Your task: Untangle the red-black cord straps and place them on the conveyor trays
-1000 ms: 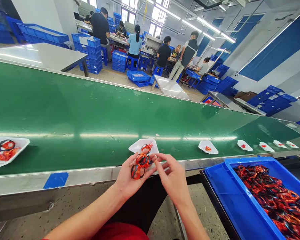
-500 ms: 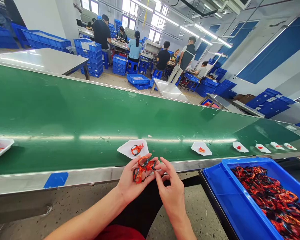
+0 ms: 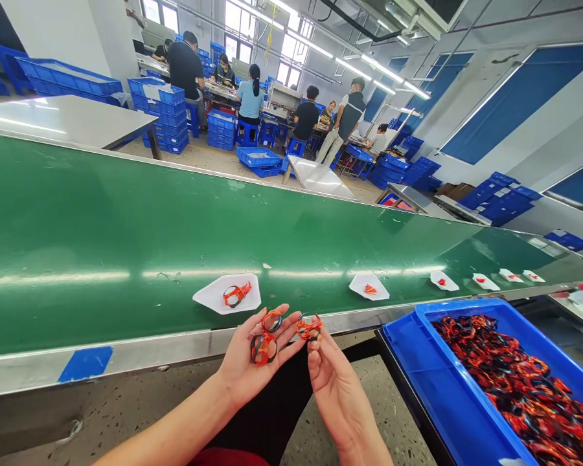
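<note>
My left hand [image 3: 240, 366] lies palm up near the belt's front edge, fingers extended and slightly curled. Resting on its palm and fingers are a few translucent red-and-black ring-shaped pieces [image 3: 263, 349]. Thumb and fingertips of my right hand [image 3: 340, 388] pinch one similar ring-shaped piece [image 3: 309, 327] just beside the left fingertips. Beyond the left hand, a white angular tray [image 3: 208, 296] on the green conveyor belt [image 3: 126, 226] carries another such piece [image 3: 237, 294]. The exact kind of these pieces cannot be made out.
To the right, a blue bin [image 3: 425, 336] holds a heap of red-and-black pieces [image 3: 510, 375]. Farther along the belt lie more white trays [image 3: 357, 285] with small red items. A metal rail [image 3: 175, 346] edges the belt. Across it, people work among stacked blue crates [image 3: 162, 123].
My right hand now holds one piece apart from those on the left palm. The trays appear farther left, and the leftmost one is out of view. The camera view has shifted slightly.
</note>
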A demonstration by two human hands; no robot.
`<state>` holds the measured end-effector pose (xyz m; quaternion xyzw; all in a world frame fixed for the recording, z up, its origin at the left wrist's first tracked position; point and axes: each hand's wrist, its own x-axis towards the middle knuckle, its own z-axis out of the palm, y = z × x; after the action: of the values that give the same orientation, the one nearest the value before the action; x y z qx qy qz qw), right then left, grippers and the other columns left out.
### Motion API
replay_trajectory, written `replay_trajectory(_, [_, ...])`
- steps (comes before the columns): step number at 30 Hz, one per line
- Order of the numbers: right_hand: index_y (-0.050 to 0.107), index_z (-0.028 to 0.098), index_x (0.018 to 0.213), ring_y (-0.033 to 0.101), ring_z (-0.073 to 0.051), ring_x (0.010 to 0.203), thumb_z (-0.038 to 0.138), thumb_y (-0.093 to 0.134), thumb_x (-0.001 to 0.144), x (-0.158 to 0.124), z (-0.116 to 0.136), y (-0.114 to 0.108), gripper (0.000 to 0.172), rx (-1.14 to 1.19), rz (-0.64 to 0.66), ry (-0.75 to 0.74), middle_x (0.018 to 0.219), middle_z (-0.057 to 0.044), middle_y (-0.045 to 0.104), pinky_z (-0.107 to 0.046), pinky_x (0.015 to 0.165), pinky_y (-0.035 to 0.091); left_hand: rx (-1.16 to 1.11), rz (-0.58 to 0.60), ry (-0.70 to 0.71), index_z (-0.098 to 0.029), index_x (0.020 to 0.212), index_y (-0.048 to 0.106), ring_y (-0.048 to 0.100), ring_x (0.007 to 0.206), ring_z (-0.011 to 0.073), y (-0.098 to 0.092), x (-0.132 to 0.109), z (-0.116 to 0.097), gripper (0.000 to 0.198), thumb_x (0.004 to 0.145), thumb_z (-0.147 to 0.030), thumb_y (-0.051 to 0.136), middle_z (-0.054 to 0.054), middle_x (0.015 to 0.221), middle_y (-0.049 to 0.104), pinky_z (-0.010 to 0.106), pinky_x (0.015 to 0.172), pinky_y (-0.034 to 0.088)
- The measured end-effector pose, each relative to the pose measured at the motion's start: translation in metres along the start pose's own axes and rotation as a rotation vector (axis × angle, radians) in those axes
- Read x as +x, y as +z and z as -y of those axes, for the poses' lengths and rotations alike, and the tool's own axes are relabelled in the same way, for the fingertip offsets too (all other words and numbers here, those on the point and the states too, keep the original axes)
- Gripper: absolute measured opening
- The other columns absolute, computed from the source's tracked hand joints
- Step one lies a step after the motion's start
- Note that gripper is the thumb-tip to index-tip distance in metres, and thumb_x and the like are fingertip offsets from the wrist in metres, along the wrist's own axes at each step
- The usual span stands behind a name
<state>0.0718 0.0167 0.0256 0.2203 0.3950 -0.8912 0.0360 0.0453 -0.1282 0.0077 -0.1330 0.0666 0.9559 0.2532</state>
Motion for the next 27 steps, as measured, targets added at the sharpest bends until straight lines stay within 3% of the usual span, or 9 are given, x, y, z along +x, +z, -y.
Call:
replay_trajectory(4, [0.068, 0.019, 0.101, 0.063, -0.005, 0.074, 0.013, 0.081, 0.059, 0.003, -0.003, -0.004, 0.044, 0.037, 0.011, 0.026, 0.104, -0.003, 0.068, -0.012, 0.065, 0.056, 0.015, 0.008, -0.015, -0.010, 0.116, 0.056, 0.049, 0.122, 0.0312, 0.000, 0.000, 0.001, 0.036, 0.084, -0.026, 0.056, 0.020, 0.126, 0.056, 0.046, 0.103, 0.041])
replay_trajectory(11, [0.065, 0.023, 0.107, 0.058, -0.005, 0.070, 0.018, 0.080, 0.063, 0.004, -0.005, -0.008, 0.046, -0.017, 0.032, -0.010, 0.099, 0.000, 0.066, -0.012, 0.053, 0.050, 0.011, 0.002, -0.012, -0.009, 0.119, 0.054, 0.047, 0.124, 0.0315, -0.001, 0.000, 0.002, 0.039, 0.084, -0.026, 0.056, 0.021, 0.129, 0.054, 0.047, 0.104, 0.040])
replay_trajectory(21, [0.066, 0.023, 0.106, 0.055, -0.004, 0.069, 0.020, 0.079, 0.063, 0.006, -0.010, -0.012, 0.045, -0.047, 0.030, -0.047, 0.100, 0.000, 0.064, -0.012, 0.053, 0.049, 0.015, -0.034, -0.008, -0.009, 0.115, 0.056, 0.048, 0.123, 0.0298, 0.002, 0.000, 0.002, 0.035, 0.084, -0.025, 0.056, 0.020, 0.128, 0.055, 0.047, 0.104, 0.040])
replay_trajectory(24, [0.068, 0.022, 0.102, 0.056, -0.004, 0.069, 0.020, 0.080, 0.061, 0.008, 0.000, -0.013, 0.043, -0.070, 0.024, -0.053, 0.095, -0.001, 0.066, -0.010, 0.055, 0.049, 0.019, -0.026, -0.001, -0.008, 0.114, 0.057, 0.048, 0.124, 0.0298, 0.000, 0.001, 0.002, 0.034, 0.084, -0.025, 0.055, 0.020, 0.127, 0.056, 0.047, 0.104, 0.040])
replay_trajectory(27, [0.068, 0.021, 0.102, 0.055, -0.005, 0.065, 0.026, 0.080, 0.060, 0.023, 0.025, -0.014, 0.044, -0.220, -0.014, -0.205, 0.093, -0.001, 0.066, -0.012, 0.050, 0.046, 0.038, -0.025, 0.009, -0.008, 0.112, 0.058, 0.048, 0.123, 0.0298, -0.001, 0.002, 0.002, 0.033, 0.085, -0.025, 0.054, 0.020, 0.126, 0.057, 0.047, 0.103, 0.041])
